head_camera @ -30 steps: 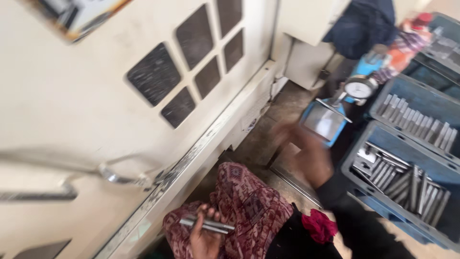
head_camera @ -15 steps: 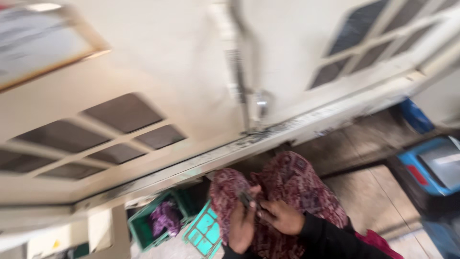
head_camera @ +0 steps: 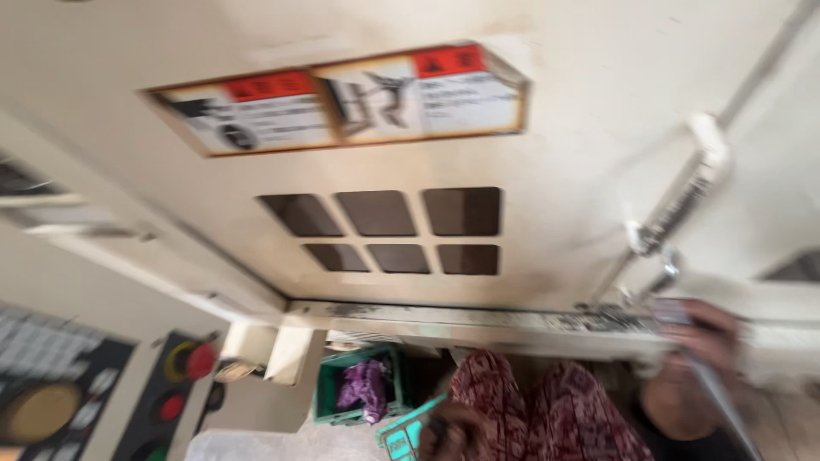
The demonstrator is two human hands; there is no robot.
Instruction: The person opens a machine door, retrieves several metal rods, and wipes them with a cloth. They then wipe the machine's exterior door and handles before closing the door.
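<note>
My right hand (head_camera: 688, 380) is raised at the lower right, just under the cream machine door (head_camera: 564, 213) and below its metal handle (head_camera: 683, 192). It grips a grey metal rod (head_camera: 726, 410) that slants down to the right. My left hand (head_camera: 451, 431) is a dark blur at the bottom edge, over my red patterned lap (head_camera: 555, 414) and next to a teal object (head_camera: 403, 437). Whether it holds anything is too blurred to tell.
The door carries a grid of dark window panes (head_camera: 393, 230) and warning labels (head_camera: 342, 102). A control panel (head_camera: 102, 401) with red round buttons (head_camera: 201, 360) is at the lower left. A green crate (head_camera: 329, 401) with purple cloth (head_camera: 363, 388) sits below the door sill.
The view has swung left along the machine front. My hands, together on the rod at my lap before, have parted; the right hand has gone up and right with the rod.
</note>
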